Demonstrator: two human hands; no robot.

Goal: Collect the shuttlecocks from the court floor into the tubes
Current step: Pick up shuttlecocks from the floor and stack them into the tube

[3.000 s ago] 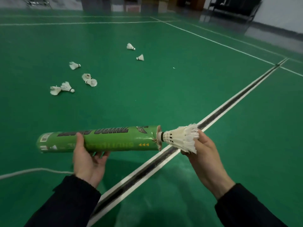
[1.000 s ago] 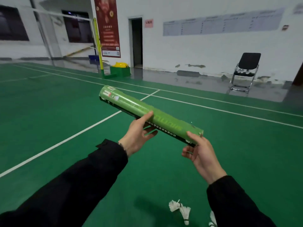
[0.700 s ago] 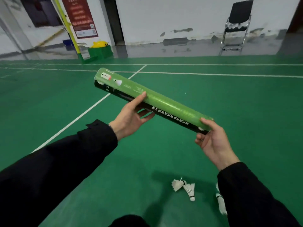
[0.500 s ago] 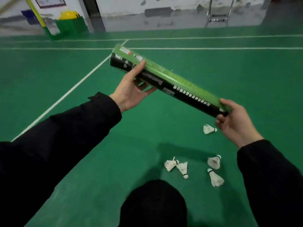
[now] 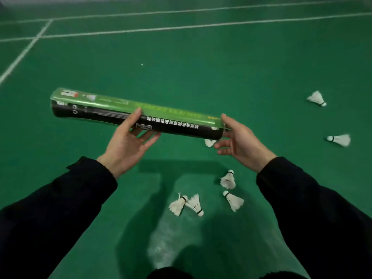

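Across the middle of the frame you've got the tube (image 5: 136, 115) lying almost level, its left end a touch higher, and that looks like a carrying pose while you line up on the next cluster. Your left hand (image 5: 128, 147) cradles it from beneath near mid-length, thumb laid over the top and fingers curled round the underside, so the weight sits balanced there. Your right hand (image 5: 239, 140) is at the right-hand end, thumb on the rim and fingers loosely spread below, not wrapped round anything; my read is it's steadying the mouth, ready to drop for a pick-up.

Below your hands, four shuttlecocks (image 5: 193, 204) lie close together on the green floor (image 5: 201, 67), with one more peeking out under the tube's right end and two further off at the right edge of the frame.

Writing now: white characters run along the tube's black band, upside down from your view, and too blurred for me to read. A small label sits at the upper-left end, also illegible.
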